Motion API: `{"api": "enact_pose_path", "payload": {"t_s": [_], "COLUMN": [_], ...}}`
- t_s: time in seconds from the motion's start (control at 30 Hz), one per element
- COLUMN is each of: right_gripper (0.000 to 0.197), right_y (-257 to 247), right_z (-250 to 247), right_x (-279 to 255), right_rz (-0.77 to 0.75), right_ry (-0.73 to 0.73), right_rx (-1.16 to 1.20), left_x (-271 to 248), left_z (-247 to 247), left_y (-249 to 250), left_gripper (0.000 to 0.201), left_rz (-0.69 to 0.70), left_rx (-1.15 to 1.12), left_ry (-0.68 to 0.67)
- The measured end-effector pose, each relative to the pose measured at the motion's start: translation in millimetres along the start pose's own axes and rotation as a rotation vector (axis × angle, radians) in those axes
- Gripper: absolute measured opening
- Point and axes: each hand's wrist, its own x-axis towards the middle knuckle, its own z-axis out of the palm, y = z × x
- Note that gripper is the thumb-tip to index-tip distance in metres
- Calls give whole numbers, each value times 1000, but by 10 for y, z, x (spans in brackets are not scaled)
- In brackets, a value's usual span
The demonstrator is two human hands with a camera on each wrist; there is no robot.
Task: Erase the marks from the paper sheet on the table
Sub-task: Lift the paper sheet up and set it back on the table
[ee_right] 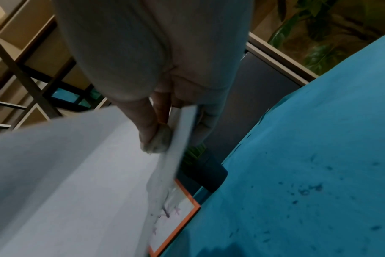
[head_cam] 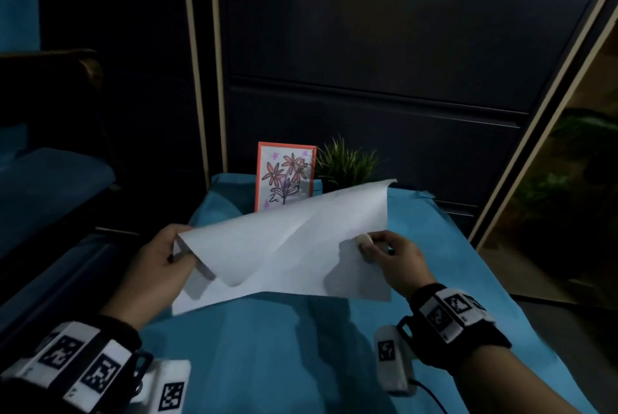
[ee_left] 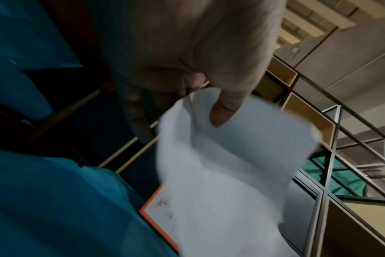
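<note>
The left hand [head_cam: 160, 258] pinches the left edge of a blank white paper sheet [head_cam: 287, 246], thumb on top and fingers beneath, so this grip is closed on the sheet. The right hand [head_cam: 389, 255] grasps the sheet's right edge, and its thumb and fingers also pinch a small off-white rounded eraser [head_cam: 364, 240] against the paper. Held between both hands, the sheet is lifted above the worktop, curling and folding, its far corner raised highest. No marks show on the side facing the head camera.

Under it the worktop is covered by a wrinkled teal cloth [head_cam: 267, 346]; in the right wrist view, dark specks lie scattered on the cloth [ee_right: 308, 189]. At the far edge an orange-framed drawing of pink and purple flowers [head_cam: 285, 176] stands upright, just beside a small spiky green plant in a dark pot [head_cam: 347, 163]. Behind them is a dark panelled cabinet front [head_cam: 384, 62] with pale wooden edging. To the left is a seat with a blue cushion [head_cam: 50, 179]. The wrist views show open wooden shelving [ee_left: 308, 118] and large green leaves [ee_right: 319, 52]. Both wrists carry black bands with square black-and-white code tags [head_cam: 448, 310]; no readable writing appears.
</note>
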Motion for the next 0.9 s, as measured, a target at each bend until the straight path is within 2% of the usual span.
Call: {"api": "enact_pose_path", "payload": {"t_s": [0.1, 0.2, 0.33, 0.4, 0.43, 0.47, 0.53, 0.57, 0.63, 0.67, 0.73, 0.8, 0.9], "right_gripper": [21, 18, 10, 7, 8, 9, 12, 14, 14, 12, 12, 14, 18], "right_y": [-70, -138, -170, -161, -142, -126, -86, -54, 33, 82, 171, 237, 221], "right_z": [102, 197, 346, 384, 387, 381, 350, 327, 277, 250, 217, 207, 158], "right_x": [25, 58, 111, 139, 154, 160, 152, 138, 118, 120, 141, 154, 115], "right_rz": [5, -10, -57, -95, -110, -116, -109, -93, -53, -35, -7, -21, -110], "right_ry": [-39, -86, -82, -32, -10, 11, 53, 66, 95, 106, 86, 93, 177], "right_rx": [19, -7, -30, -17, -33, -50, -38, -16, 15, 4, -47, -109, -181], "left_x": [-47, -81, -225, -310, -345, -359, -369, -376, -399, -395, -378, -346, -396], "left_z": [-22, -61, -87, -65, -39, -7, 77, 113, 170, 178, 158, 122, 90], "left_y": [11, -42, -56, 5, 1, -22, -36, -12, -8, -10, 4, -44, -117], "left_gripper": [13, 36, 34, 42, 46, 44, 18, 17, 35, 32, 13, 23, 37], "left_rz": [5, 61, 219, 356, 377, 373, 326, 284, 208, 182, 133, 67, -63], "left_rx": [36, 151, 154, 194, 206, 192, 64, -5, -45, -25, 27, 20, 46], "left_ry": [15, 96, 183, 214, 224, 233, 194, 149, 107, 140, 227, 252, 186]}}
